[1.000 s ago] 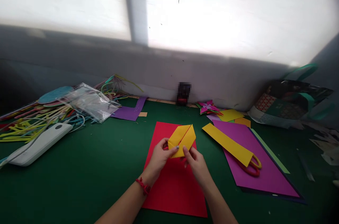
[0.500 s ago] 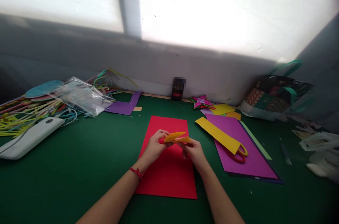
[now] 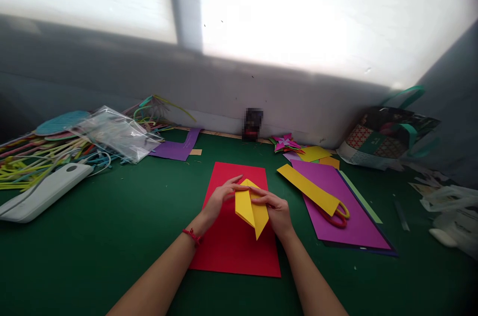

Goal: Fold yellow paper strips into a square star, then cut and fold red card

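Note:
A folded yellow paper (image 3: 245, 202) with a centre crease and a pointed lower tip is over the red sheet (image 3: 227, 256). My left hand (image 3: 220, 199) is at its upper left edge, fingertips laid across the top and the index finger raised. On the right side, my right hand (image 3: 277, 210) grips the paper with fingers over its face. Both hands' fingertips meet near the top point. The thumbs are mostly hidden. A red cord bracelet (image 3: 192, 236) circles my left wrist.
To the right, a yellow strip (image 3: 309, 189) covers part of the scissors (image 3: 338, 221) on purple sheets (image 3: 351, 229). Folded paper stars (image 3: 286, 143) lie behind. At left are a white power strip (image 3: 48, 191), a clear plastic bag (image 3: 119, 134) and pipe cleaners (image 3: 41, 157). A patterned bag (image 3: 377, 139) stands back right.
The yellow paper, seen nearly edge-on before, now shows its broad folded face, tip toward me. My fingers have moved from pinching its near edges to lying across its top and right side.

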`<state>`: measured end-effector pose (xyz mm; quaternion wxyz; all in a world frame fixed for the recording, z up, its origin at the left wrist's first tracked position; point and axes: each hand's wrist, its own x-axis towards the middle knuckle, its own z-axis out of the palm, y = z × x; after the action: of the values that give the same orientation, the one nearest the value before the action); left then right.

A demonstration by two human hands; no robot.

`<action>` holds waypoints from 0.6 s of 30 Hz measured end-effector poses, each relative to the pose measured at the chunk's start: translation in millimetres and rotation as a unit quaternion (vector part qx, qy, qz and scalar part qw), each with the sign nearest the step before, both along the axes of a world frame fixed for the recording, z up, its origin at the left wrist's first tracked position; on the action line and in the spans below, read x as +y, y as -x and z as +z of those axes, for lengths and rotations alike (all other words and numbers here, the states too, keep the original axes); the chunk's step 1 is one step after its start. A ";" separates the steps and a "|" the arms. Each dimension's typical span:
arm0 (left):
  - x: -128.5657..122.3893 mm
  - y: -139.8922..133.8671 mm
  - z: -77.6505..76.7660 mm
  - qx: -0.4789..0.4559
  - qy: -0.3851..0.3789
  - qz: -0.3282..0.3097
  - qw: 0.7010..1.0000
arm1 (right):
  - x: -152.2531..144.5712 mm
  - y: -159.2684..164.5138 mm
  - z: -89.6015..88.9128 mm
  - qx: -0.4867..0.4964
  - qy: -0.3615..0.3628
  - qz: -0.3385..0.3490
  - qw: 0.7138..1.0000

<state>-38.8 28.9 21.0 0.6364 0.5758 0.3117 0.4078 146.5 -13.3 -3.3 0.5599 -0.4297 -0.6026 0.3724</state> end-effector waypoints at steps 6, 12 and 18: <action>-4.2 -4.0 -0.2 0.026 0.046 0.013 0.998 | -0.4 1.9 3.6 -0.081 -0.058 0.006 0.995; -3.2 -5.7 -3.0 0.010 0.031 0.070 0.997 | -3.8 7.2 17.6 -0.078 -0.019 0.008 0.997; -5.4 -9.4 -6.4 -0.024 0.062 0.012 0.998 | -6.0 8.7 21.5 -0.020 0.117 -0.031 0.992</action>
<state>-29.3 23.4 14.6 0.6733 0.5217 0.3276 0.4089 137.8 -19.3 18.2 0.5047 -0.5182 -0.5525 0.4141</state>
